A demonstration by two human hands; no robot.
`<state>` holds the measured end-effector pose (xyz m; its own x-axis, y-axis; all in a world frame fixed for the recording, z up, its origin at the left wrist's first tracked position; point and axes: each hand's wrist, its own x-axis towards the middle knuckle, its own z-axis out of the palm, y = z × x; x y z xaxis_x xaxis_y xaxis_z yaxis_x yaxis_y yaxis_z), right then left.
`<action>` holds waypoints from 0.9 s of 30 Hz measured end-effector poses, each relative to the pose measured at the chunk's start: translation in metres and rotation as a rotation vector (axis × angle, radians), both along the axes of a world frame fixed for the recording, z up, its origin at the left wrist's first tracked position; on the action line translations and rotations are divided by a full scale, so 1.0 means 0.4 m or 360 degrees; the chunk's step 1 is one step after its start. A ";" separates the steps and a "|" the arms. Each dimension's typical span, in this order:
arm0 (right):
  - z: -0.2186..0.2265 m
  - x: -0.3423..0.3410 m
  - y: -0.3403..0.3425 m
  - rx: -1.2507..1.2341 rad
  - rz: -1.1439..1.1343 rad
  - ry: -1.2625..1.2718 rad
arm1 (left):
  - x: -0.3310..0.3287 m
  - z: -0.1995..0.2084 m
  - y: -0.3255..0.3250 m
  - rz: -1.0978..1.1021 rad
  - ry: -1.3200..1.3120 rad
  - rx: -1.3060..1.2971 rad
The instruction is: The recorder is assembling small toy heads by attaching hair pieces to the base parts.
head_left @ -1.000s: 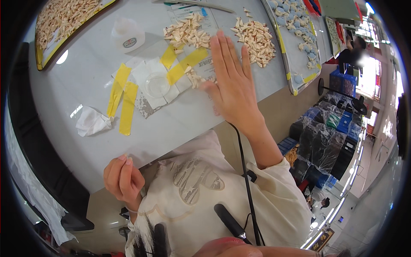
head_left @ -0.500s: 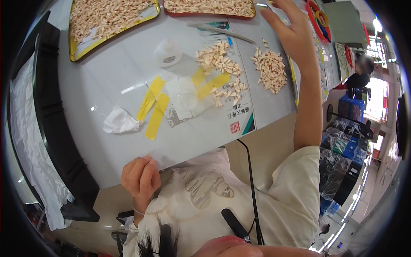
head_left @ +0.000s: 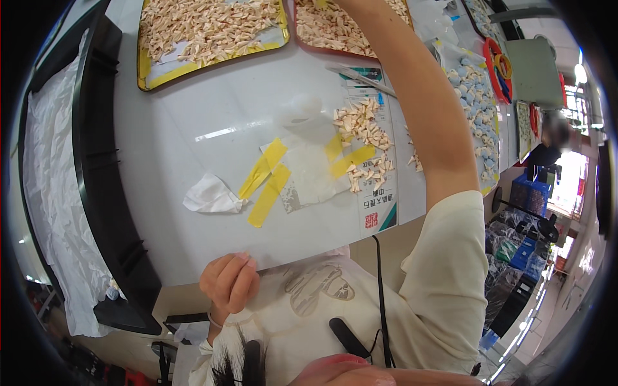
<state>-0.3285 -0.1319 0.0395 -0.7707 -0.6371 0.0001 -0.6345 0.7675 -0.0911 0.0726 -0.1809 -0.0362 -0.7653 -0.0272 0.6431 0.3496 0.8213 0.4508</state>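
My left hand (head_left: 230, 283) rests at the table's front edge with its fingers curled and thumb pressed to them. Whatever it may hold is too small or hidden to make out. My right hand (head_left: 360, 8) reaches over the far red-rimmed tray (head_left: 335, 51) of small cream pointed pieces. The upper picture edge cuts off its fingers. Under my right forearm lie grey metal tweezers (head_left: 370, 82). Nearer me is a loose pile of the cream pieces (head_left: 364, 122), beside a pale taped sheet (head_left: 315, 174) with yellow tape strips (head_left: 269, 196).
A yellow-rimmed tray (head_left: 154, 80) of similar pieces stands far left. A crumpled white tissue (head_left: 212, 194) and a whitish bottle (head_left: 299, 110) are on the table. A black bin lined with white paper (head_left: 58, 193) flanks the left side. Blue-and-white pieces (head_left: 479, 122) lie right.
My right arm has swung forward and left, and its hand has moved partly out at the top. The whole view has shifted, so the table sits further right. My left hand stays curled.
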 end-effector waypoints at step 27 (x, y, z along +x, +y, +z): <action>0.030 -0.033 0.025 -0.0103 -0.0091 0.0018 | 0.001 -0.009 0.000 0.0030 0.0043 -0.0002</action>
